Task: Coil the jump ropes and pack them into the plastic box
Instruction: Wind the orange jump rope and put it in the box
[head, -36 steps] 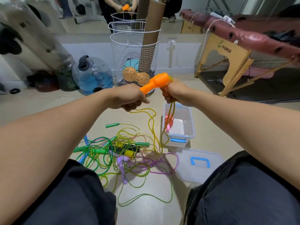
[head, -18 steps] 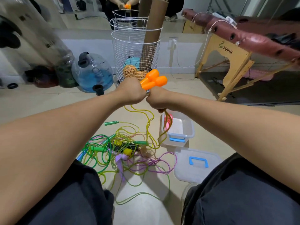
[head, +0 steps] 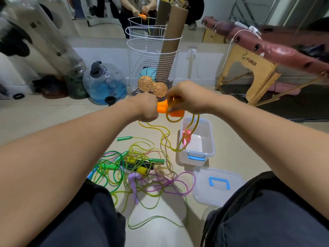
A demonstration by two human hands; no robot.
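My left hand (head: 146, 109) grips the two orange handles (head: 162, 108) of a jump rope, held side by side above the floor. My right hand (head: 185, 98) pinches a loop of that rope's yellow cord (head: 171, 111) just right of the handles. The cord hangs down past the open clear plastic box (head: 211, 139), which has a blue latch and a pink coiled rope (head: 186, 138) inside. A tangle of green, yellow and purple jump ropes (head: 138, 168) lies on the floor between my knees.
The box's clear lid (head: 217, 186) with a blue handle lies by my right knee. A white wire basket (head: 153, 68) with cardboard tubes stands behind my hands, a blue water jug (head: 105, 84) to its left, a folding massage table (head: 267, 56) at the right.
Both hands dropped lower with the orange handles. My right hand let go of the handles and now pinches a loop of the yellow cord beside them.
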